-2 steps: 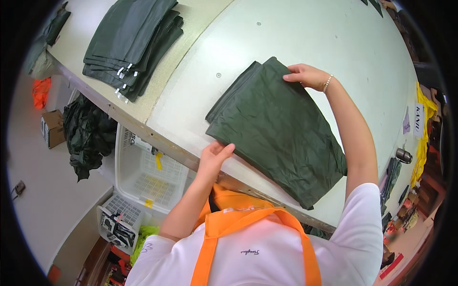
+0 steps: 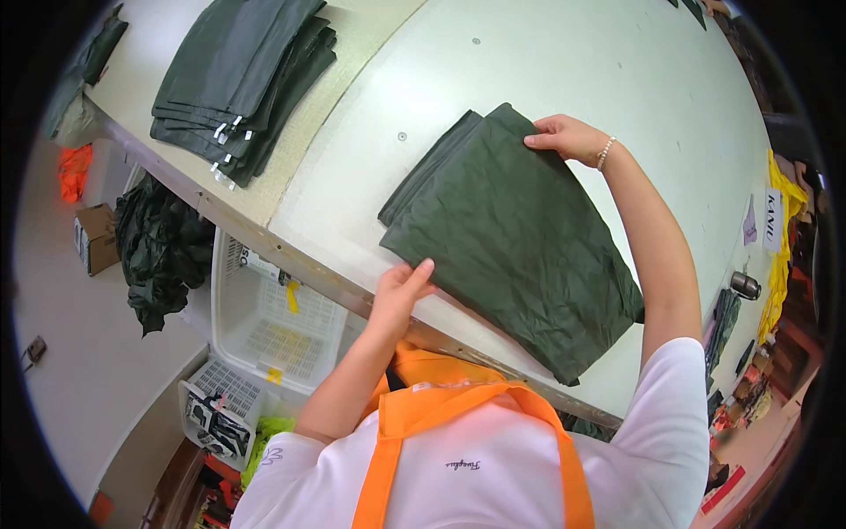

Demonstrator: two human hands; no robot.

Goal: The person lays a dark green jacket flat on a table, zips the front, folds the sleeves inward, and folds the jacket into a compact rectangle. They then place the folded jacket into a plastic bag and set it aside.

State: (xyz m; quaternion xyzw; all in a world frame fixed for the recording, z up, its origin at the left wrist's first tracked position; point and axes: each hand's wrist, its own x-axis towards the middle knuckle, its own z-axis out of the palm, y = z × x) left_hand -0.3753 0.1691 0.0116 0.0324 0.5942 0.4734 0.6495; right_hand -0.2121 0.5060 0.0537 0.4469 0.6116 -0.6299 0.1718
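A folded piece of dark green, crinkled fabric (image 2: 520,234) lies slantwise on the pale table in front of me. Its layers are offset at the far left side, where an under layer (image 2: 432,163) sticks out. My left hand (image 2: 404,295) pinches the near left edge, thumb on top and the other fingers partly hidden beneath. At the far right corner my right hand (image 2: 571,141), with a beaded bracelet at its wrist, grips the edge between thumb and fingers. The near right end of the fabric rests against my right forearm.
A stack of folded dark green pieces (image 2: 233,75) with white tags lies at the far left of the table (image 2: 538,53). Below the table edge stand a white plastic basket (image 2: 330,348), a dark fabric heap (image 2: 159,247) and a cardboard box (image 2: 97,238). A dark cylinder (image 2: 745,285) lies at right.
My left hand has shifted very slightly up and to the right at the fabric's edge. The right hand and the fabric have barely moved.
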